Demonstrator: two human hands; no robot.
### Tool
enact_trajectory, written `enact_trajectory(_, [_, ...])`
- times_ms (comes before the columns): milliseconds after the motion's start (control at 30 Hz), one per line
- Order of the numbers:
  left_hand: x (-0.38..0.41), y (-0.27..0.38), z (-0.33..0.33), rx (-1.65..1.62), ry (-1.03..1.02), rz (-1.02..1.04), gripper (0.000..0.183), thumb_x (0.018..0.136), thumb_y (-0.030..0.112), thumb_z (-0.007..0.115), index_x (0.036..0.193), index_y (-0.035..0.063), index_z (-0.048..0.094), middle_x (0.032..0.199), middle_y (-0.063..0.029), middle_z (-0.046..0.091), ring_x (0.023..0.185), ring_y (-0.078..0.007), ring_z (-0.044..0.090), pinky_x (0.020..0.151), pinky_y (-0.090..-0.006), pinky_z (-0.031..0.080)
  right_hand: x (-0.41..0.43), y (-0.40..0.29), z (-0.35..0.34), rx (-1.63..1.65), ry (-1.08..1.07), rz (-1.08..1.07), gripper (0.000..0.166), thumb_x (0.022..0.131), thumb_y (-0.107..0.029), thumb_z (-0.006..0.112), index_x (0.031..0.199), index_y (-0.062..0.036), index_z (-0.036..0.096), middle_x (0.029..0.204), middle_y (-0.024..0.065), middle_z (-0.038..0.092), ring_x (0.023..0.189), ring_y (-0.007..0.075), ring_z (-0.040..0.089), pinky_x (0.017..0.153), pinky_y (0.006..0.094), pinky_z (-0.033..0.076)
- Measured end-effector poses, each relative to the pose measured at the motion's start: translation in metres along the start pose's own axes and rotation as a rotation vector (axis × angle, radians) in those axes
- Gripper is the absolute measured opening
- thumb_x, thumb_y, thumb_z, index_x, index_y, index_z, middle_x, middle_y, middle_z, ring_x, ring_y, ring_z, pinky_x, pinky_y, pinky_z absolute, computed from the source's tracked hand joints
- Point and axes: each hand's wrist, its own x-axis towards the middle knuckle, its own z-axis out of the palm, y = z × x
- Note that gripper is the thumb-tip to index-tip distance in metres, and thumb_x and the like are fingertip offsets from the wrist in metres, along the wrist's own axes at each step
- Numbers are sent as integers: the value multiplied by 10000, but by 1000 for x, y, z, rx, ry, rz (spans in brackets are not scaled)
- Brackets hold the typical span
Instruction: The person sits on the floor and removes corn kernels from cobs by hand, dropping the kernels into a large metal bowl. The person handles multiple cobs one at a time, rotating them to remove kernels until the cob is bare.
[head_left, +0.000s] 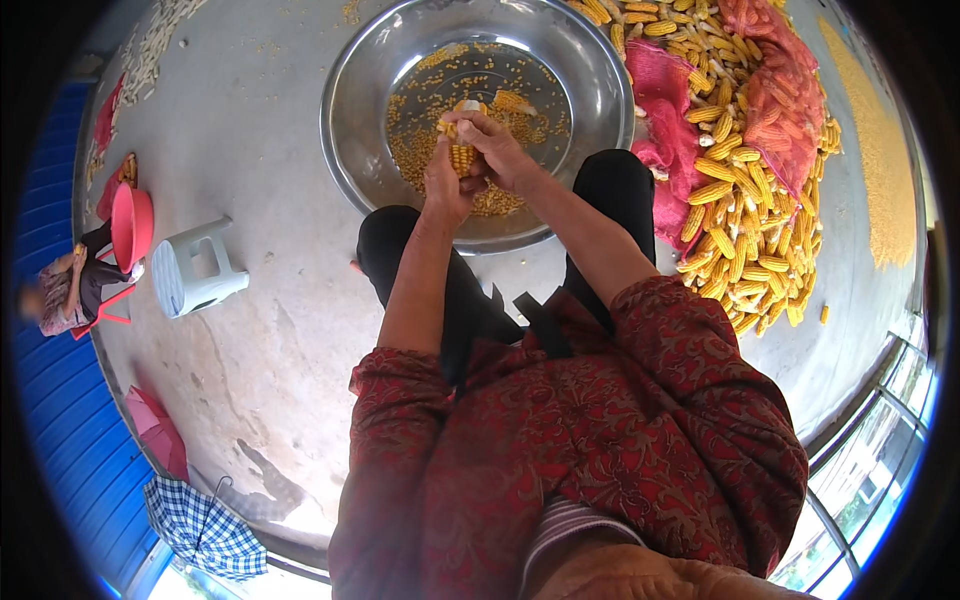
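Observation:
Over a wide steel basin (352, 97), my left hand (445, 180) and my right hand (499, 154) both grip one ear of corn (463, 159). Its far end looks pale, with kernels gone; yellow kernels still cover the near part. The fingers of both hands press on the ear and hide some of it. Loose corn kernels (414, 161) are scattered over the basin's floor, thickest on the near left side. Another partly shelled piece of corn (514, 103) lies in the basin beyond my right hand.
At right, a heap of corn ears (739, 247) lies with red mesh sacks (780, 97); kernels (877, 172) are spread beyond it. At left are a plastic stool (199, 266), a person (67, 289) seated by a pink basin (132, 225), open umbrellas (202, 529), and pale cobs (146, 56).

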Motion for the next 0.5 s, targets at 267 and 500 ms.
enact_trajectory(267, [-3,-3,18,168,141,33,367,980,417,287,1008,141,526,637,-10,504,430,-109,405,404,-253,327,11,14,-2,-197,40,-228,426,956,-224,534,1348,-96,427,989,33,557,844,99,561,741,256,505])
enact_trajectory(500, [-3,3,-6,-220,-287,-90,383,982,345,238,1067,100,519,608,-17,471,377,-86,311,487,-265,336,8,-19,-6,83,198,-107,481,962,-231,502,1407,-149,339,1113,109,537,1017,223,563,846,396,509])
